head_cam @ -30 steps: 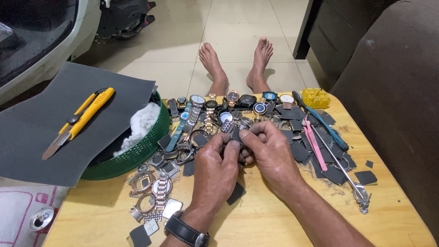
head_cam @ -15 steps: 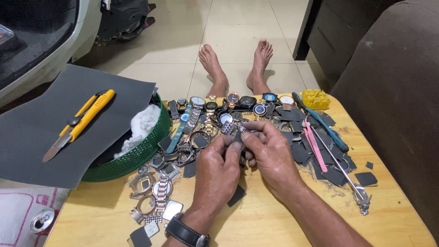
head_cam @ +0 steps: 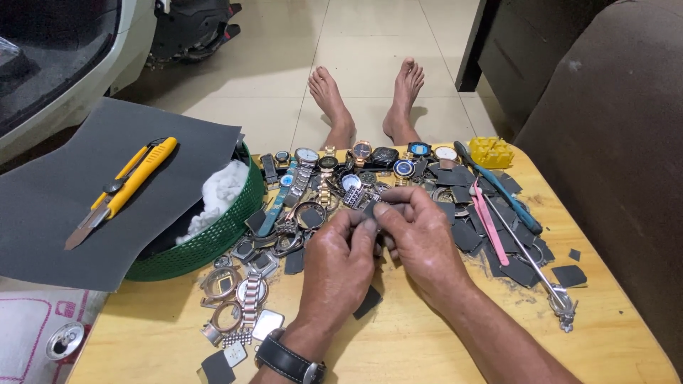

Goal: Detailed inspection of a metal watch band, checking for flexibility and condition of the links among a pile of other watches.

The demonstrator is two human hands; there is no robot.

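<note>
Both hands met over the middle of the wooden worktop (head_cam: 441, 341), the left hand (head_cam: 340, 263) and right hand (head_cam: 420, 238) pinched together on a small metal watch part (head_cam: 364, 206), partly hidden by the fingertips. It looked light, stiff and easily dropped, best gripped by its edges. Just beyond lay a crowded heap of watches (head_cam: 334, 167) and dark squares. A green basket (head_cam: 213, 235) under grey sandpaper (head_cam: 85, 206), with a yellow utility knife (head_cam: 124, 188) on top, sat left; pink tweezers (head_cam: 487, 220) lay right.
</note>
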